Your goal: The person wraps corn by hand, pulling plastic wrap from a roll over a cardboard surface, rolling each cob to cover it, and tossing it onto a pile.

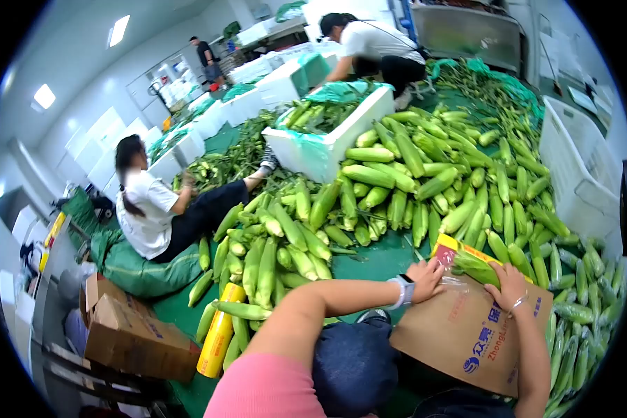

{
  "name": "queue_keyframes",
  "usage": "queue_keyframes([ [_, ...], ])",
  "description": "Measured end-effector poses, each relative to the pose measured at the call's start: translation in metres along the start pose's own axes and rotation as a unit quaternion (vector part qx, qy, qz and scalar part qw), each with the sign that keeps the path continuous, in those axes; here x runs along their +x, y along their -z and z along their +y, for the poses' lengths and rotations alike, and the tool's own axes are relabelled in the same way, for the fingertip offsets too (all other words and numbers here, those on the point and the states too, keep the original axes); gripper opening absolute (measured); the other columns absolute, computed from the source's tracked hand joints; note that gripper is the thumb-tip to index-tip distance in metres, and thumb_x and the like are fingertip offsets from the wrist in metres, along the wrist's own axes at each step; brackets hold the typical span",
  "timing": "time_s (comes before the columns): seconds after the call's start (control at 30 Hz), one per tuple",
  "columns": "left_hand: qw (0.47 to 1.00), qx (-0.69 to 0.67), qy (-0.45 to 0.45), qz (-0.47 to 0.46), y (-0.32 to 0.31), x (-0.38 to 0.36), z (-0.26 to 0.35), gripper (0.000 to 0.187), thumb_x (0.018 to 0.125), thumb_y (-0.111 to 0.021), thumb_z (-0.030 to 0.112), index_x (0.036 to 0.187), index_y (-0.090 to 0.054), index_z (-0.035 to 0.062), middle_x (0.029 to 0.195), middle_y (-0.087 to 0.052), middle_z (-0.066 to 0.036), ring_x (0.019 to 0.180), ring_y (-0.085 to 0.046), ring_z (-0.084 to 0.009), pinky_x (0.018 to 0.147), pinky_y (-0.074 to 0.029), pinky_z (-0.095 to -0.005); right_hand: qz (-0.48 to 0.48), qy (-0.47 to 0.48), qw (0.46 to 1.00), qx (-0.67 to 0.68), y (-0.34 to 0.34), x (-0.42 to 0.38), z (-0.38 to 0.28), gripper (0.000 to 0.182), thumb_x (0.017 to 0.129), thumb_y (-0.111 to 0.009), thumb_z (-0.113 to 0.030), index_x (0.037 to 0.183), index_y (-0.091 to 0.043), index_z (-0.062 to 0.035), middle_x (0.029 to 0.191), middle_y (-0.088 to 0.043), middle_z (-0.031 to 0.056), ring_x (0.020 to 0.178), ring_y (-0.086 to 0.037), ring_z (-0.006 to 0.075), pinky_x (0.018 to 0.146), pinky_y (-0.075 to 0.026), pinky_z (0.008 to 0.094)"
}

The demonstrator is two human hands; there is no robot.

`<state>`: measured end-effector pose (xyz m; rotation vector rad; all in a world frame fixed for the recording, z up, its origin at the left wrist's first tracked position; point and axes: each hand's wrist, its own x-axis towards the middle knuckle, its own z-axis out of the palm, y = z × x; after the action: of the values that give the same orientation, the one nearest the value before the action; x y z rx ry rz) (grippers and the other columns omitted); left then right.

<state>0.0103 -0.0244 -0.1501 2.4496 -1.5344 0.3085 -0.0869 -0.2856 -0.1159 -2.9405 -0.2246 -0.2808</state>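
Heaps of green corn ears (397,188) spread over the green floor just beyond both hands, with a white foam box (331,136) further behind them and a yellow roll of film (219,334) well off to the left hand's side. The left hand (425,279) lies flat and unclenched on a bagged corn ear (475,267); the right hand (508,285) presses on the same ear's clear wrapper, fingers spread. That ear lies on a brown cardboard box (467,341) with blue print, under both palms.

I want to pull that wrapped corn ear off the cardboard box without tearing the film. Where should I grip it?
Grip the wrapped corn ear around its middle, coming from above: it lies flat across the cardboard box, between the left hand and right hand.
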Motion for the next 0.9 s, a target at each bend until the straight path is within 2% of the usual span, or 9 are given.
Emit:
queue_keyframes([
  [0.03,0.994,-0.029,0.103,-0.039,-0.019,0.003,-0.008,0.037,0.082,-0.052,0.035,0.094,-0.054,0.0003,0.090,-0.054,-0.021,0.080,-0.058,-0.0311,0.062,-0.047,-0.0396,-0.010,-0.031,0.999,0.024,0.000,-0.002,0.002,0.060,0.071,-0.067,-0.035,0.124,-0.047,-0.0154,0.095,-0.049,0.0140,0.090,-0.049,0.0319,0.078,-0.038,0.0403],
  [0.17,0.989,0.087,-0.084,-0.083,-0.016,-0.008,-0.030,0.019,0.080,-0.046,0.016,0.075,-0.054,-0.0008,0.058,-0.058,-0.011,0.048,-0.057,-0.0266,0.039,-0.043,-0.0383,-0.031,-0.078,0.996,0.039,0.006,-0.018,-0.002,0.055,0.072,-0.065,-0.033,0.121,-0.049,-0.0128,0.097,-0.050,0.0179,0.092,-0.048,0.0357,0.081,-0.039,0.0427],
  [0.3,0.978,-0.053,-0.053,-0.193,0.056,-0.032,-0.021,0.021,0.083,-0.049,0.017,0.070,-0.058,0.0032,0.063,-0.060,-0.014,0.058,-0.062,-0.0307,0.051,-0.048,-0.0413,-0.035,-0.041,0.998,0.014,0.001,-0.074,-0.029,0.056,0.070,-0.065,-0.038,0.118,-0.051,-0.0126,0.095,-0.050,0.0181,0.091,-0.047,0.0344,0.081,-0.038,0.0441],
  [0.4,0.801,-0.496,-0.012,-0.334,0.076,-0.026,-0.008,0.027,0.085,-0.046,0.017,0.066,-0.056,0.0012,0.061,-0.057,-0.011,0.065,-0.054,-0.0239,0.062,-0.041,-0.0322,-0.135,-0.026,0.989,0.063,-0.019,-0.126,-0.061,0.059,0.065,-0.067,-0.041,0.114,-0.055,-0.0104,0.096,-0.049,0.0190,0.093,-0.046,0.0355,0.080,-0.039,0.0452],
  [0.53,0.700,-0.571,-0.111,-0.414,0.050,-0.021,0.058,0.034,0.086,-0.046,0.024,0.061,-0.057,0.0031,0.059,-0.054,-0.013,0.065,-0.049,-0.0227,0.064,-0.039,-0.0329,-0.151,0.030,0.982,0.112,0.029,-0.123,-0.119,0.051,0.072,-0.064,-0.035,0.115,-0.054,-0.0103,0.100,-0.049,0.0202,0.091,-0.048,0.0364,0.079,-0.041,0.0441],
  [0.67,0.866,-0.191,-0.276,-0.370,-0.002,-0.010,0.107,0.032,0.082,-0.049,0.031,0.071,-0.068,0.0065,0.069,-0.059,-0.015,0.079,-0.050,-0.0323,0.075,-0.037,-0.0520,-0.052,-0.005,0.999,0.000,0.002,-0.083,-0.079,0.033,0.078,-0.057,-0.027,0.110,-0.061,-0.0176,0.129,-0.037,0.0184,0.117,-0.036,0.0397,0.100,-0.030,0.0458],
  [0.73,0.984,0.070,-0.137,-0.088,-0.018,-0.017,0.139,0.037,0.075,-0.062,0.038,0.087,-0.067,0.0040,0.093,-0.060,-0.019,0.100,-0.047,-0.0404,0.085,-0.039,-0.0515,-0.059,-0.102,0.992,0.044,-0.009,-0.046,-0.058,0.035,0.080,-0.055,-0.024,0.114,-0.058,-0.0154,0.132,-0.035,0.0177,0.122,-0.030,0.0397,0.102,-0.026,0.0476],
  [0.83,0.992,0.083,-0.095,-0.020,-0.042,0.008,0.164,0.041,0.069,-0.067,0.038,0.092,-0.066,0.0046,0.096,-0.059,-0.018,0.102,-0.046,-0.0401,0.086,-0.039,-0.0513,-0.005,-0.084,0.995,-0.056,-0.006,0.000,-0.025,0.038,0.079,-0.057,-0.025,0.114,-0.056,-0.0099,0.131,-0.037,0.0190,0.120,-0.035,0.0387,0.101,-0.028,0.0458],
  [0.9,0.994,0.083,-0.073,-0.003,-0.053,0.033,0.159,0.045,0.066,-0.070,0.038,0.095,-0.064,0.0050,0.098,-0.059,-0.018,0.104,-0.046,-0.0400,0.086,-0.039,-0.0512,-0.049,-0.260,0.964,0.003,0.005,0.027,-0.021,0.041,0.078,-0.059,-0.024,0.114,-0.053,-0.0046,0.121,-0.049,0.0208,0.111,-0.048,0.0350,0.094,-0.039,0.0418],
])
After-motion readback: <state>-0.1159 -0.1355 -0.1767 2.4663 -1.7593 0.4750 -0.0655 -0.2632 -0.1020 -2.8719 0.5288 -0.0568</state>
